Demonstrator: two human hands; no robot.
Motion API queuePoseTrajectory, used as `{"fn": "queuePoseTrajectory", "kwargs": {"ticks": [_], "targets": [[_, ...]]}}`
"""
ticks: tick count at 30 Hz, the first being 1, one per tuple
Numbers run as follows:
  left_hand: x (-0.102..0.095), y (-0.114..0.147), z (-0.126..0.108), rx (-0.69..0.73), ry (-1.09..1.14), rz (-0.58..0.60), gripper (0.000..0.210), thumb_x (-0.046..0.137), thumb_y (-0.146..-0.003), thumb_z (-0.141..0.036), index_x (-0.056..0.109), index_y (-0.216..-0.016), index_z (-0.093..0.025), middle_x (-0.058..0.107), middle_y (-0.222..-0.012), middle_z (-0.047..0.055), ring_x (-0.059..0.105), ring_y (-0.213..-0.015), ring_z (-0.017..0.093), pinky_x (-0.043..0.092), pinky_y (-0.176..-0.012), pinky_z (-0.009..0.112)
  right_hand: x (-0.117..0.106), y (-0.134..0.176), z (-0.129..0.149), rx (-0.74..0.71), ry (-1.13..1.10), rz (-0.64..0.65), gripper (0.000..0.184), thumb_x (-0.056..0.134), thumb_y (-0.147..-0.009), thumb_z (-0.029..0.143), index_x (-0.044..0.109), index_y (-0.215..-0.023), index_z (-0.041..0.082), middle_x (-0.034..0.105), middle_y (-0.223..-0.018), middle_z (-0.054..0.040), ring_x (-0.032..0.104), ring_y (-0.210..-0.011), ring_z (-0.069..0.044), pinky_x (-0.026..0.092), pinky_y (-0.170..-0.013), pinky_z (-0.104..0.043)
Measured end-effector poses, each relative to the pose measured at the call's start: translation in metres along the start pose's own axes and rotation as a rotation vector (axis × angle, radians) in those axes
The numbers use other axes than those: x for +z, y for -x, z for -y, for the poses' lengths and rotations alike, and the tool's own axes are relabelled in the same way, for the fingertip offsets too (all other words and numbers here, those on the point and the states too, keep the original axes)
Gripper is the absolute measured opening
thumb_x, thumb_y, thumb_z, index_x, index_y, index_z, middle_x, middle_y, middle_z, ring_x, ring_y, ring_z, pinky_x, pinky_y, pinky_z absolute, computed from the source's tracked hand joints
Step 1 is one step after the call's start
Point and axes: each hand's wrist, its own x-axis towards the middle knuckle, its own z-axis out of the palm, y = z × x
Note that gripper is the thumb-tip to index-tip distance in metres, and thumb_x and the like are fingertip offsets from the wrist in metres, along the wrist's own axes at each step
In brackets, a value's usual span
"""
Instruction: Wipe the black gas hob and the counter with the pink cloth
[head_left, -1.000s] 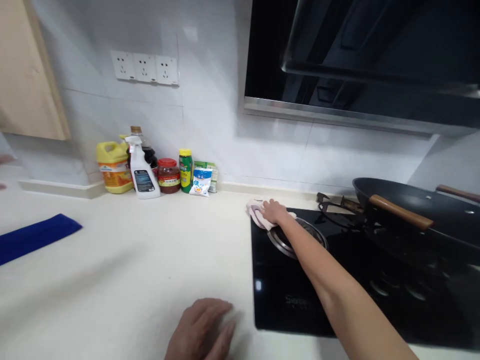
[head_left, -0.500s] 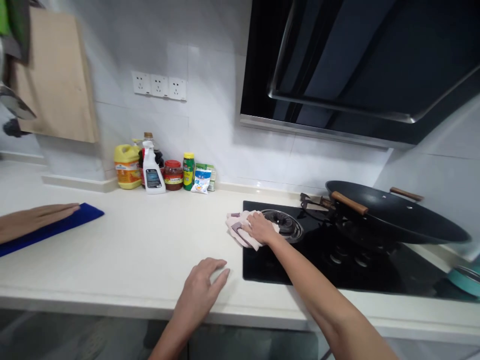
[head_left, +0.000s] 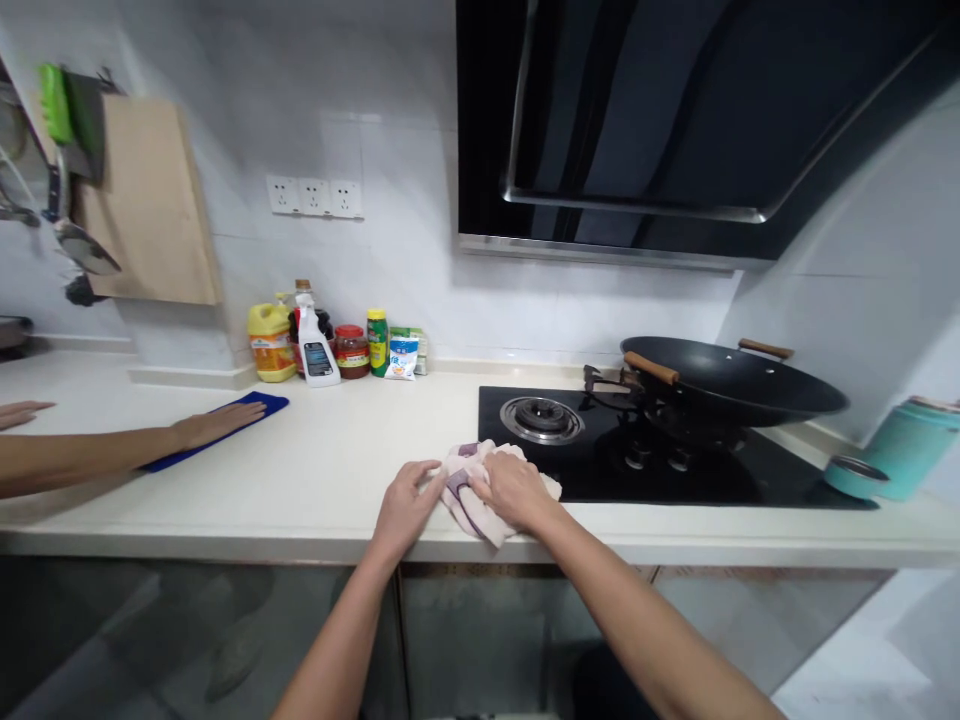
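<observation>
My right hand (head_left: 514, 488) is closed over a pale pink cloth with purple patches (head_left: 469, 500). It presses the crumpled cloth down on the front left corner of the black gas stove (head_left: 600, 480) and the white counter beside it. My left hand (head_left: 406, 503) rests on the counter just left of the cloth. Its thumb and fingers are apart, with the tips at the cloth's edge. Behind the cloth lies the bare left burner (head_left: 541, 418). A large black wok (head_left: 735, 385) with wooden handles sits over the right burner.
Another person's hand (head_left: 217, 425) lies flat on a blue cloth (head_left: 270, 403) at left. Against the wall stand a yellow jug (head_left: 270, 345), a white spray bottle (head_left: 317, 350), a red-lidded jar (head_left: 351, 352) and several packets. A range hood (head_left: 630, 130) hangs above; turquoise containers (head_left: 911, 450) stand right.
My right hand has drawn the pink cloth from beside the left burner to the stove's front corner. My left hand now meets its edge. The other person's hand and blue cloth have slid right.
</observation>
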Motion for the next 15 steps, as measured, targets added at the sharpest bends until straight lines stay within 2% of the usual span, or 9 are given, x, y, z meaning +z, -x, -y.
{"fn": "queuePoseTrajectory", "kwargs": {"ticks": [4, 10, 13, 15], "targets": [[0.000, -0.002, 0.002, -0.018, 0.009, -0.026, 0.042, 0.054, -0.089, -0.050, 0.073, -0.108, -0.018, 0.075, -0.111, 0.009, 0.069, -0.104, 0.025, 0.054, -0.098, 0.041, 0.003, 0.024, 0.013, -0.008, -0.008, -0.054, 0.046, 0.037, -0.102, 0.050, 0.063, -0.115, 0.014, 0.068, -0.116, -0.0182, 0.063, -0.110, -0.032, 0.045, -0.089, -0.041], [-0.002, -0.002, 0.002, 0.009, 0.029, -0.037, 0.039, 0.054, -0.089, -0.050, 0.075, -0.099, -0.019, 0.077, -0.105, 0.008, 0.070, -0.101, 0.026, 0.055, -0.095, 0.041, 0.005, 0.034, 0.019, 0.003, -0.119, -0.016, 0.046, 0.036, -0.102, 0.051, 0.067, -0.109, 0.017, 0.072, -0.110, -0.0179, 0.067, -0.103, -0.031, 0.046, -0.088, -0.041], [-0.003, -0.004, 0.005, -0.010, 0.038, -0.047, 0.041, 0.053, -0.089, -0.052, 0.075, -0.102, -0.019, 0.076, -0.110, 0.009, 0.069, -0.106, 0.027, 0.053, -0.099, 0.043, 0.007, 0.024, 0.022, 0.027, -0.290, -0.024, 0.045, 0.037, -0.101, 0.051, 0.067, -0.110, 0.018, 0.072, -0.113, -0.0172, 0.065, -0.107, -0.030, 0.044, -0.092, -0.042], [-0.004, -0.006, 0.008, -0.038, 0.052, -0.098, 0.045, 0.051, -0.090, -0.055, 0.072, -0.109, -0.019, 0.075, -0.117, 0.010, 0.067, -0.113, 0.028, 0.051, -0.103, 0.044, 0.012, 0.011, 0.024, 0.059, -0.539, -0.042, 0.046, 0.040, -0.100, 0.054, 0.067, -0.108, 0.018, 0.072, -0.114, -0.0149, 0.064, -0.109, -0.028, 0.044, -0.096, -0.040]]}}
